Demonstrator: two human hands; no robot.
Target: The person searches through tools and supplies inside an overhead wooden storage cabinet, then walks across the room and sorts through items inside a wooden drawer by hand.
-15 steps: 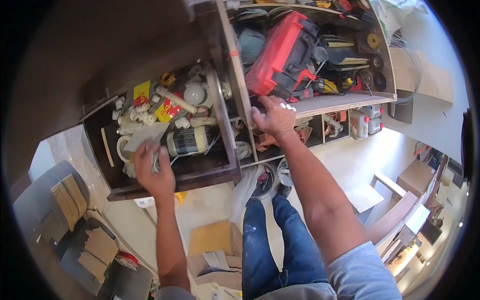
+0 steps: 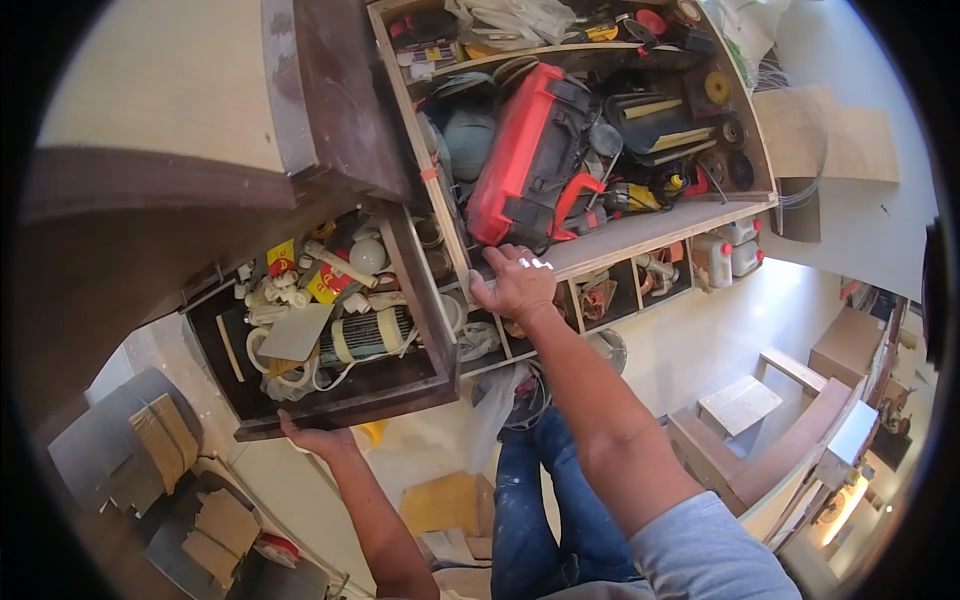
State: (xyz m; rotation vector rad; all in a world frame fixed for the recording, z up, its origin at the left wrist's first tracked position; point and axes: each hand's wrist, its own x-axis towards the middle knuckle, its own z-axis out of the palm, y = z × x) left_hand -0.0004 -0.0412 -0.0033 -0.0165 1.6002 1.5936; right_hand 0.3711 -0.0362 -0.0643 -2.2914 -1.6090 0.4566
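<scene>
The dark wooden drawer (image 2: 340, 420) is pulled out and full of white pipe fittings (image 2: 285, 290), a pale flat plate (image 2: 297, 332) and a ribbed cylinder (image 2: 365, 336). My left hand (image 2: 322, 440) is at the lower front edge of this drawer, palm up, thumb against the front; its other fingers are partly hidden by the panel. On the right, my right hand (image 2: 517, 285) is closed over the front corner of the wooden shelf unit (image 2: 640, 232). Just above its fingers lies a red and black toolbox (image 2: 525, 160), tilted on the shelf.
Power tools (image 2: 635, 196) and discs (image 2: 733, 140) crowd the shelf. Below are cubbies with fittings (image 2: 657, 272) and white jugs (image 2: 712, 258). A clear bag (image 2: 497, 405) hangs by a bucket (image 2: 528, 400) near my legs. Chairs with cardboard (image 2: 160, 440) stand at left.
My left hand has left the plate inside the drawer and moved down to the drawer's front edge. My right hand stays on the shelf corner. The view has shifted.
</scene>
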